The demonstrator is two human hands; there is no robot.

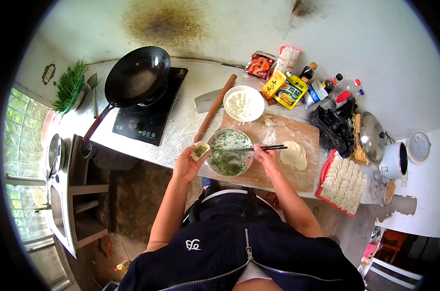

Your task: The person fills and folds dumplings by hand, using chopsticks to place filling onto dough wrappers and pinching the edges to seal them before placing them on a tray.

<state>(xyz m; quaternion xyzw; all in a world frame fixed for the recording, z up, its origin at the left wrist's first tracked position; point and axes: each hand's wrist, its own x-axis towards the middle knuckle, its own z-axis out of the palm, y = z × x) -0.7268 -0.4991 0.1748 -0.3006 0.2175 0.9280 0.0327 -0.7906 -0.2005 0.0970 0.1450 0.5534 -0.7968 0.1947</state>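
A round dumpling wrapper (200, 151) with green filling on it rests in my left hand (186, 165), whose fingers curl round its edge. My right hand (267, 159) grips a pair of dark chopsticks (273, 147); their tips reach left into a white bowl (211, 164) of chopped green filling (232, 167). This bowl stands between my hands at the board's left part. Just right of my right hand, overlapping flat wrappers (293, 155) lie on the wooden board (305, 180). A small lump of dough (269, 122) sits farther back on it.
Behind the filling are a bowl of white flour (244, 103), a rolling pin (215, 109) and a cleaver (207, 102). A wok (137, 77) stands on a black cooktop (141, 127) at left. Rows of dumplings (343, 182) fill a red tray at right. Seasoning packets (290, 92) and bottles line the back.
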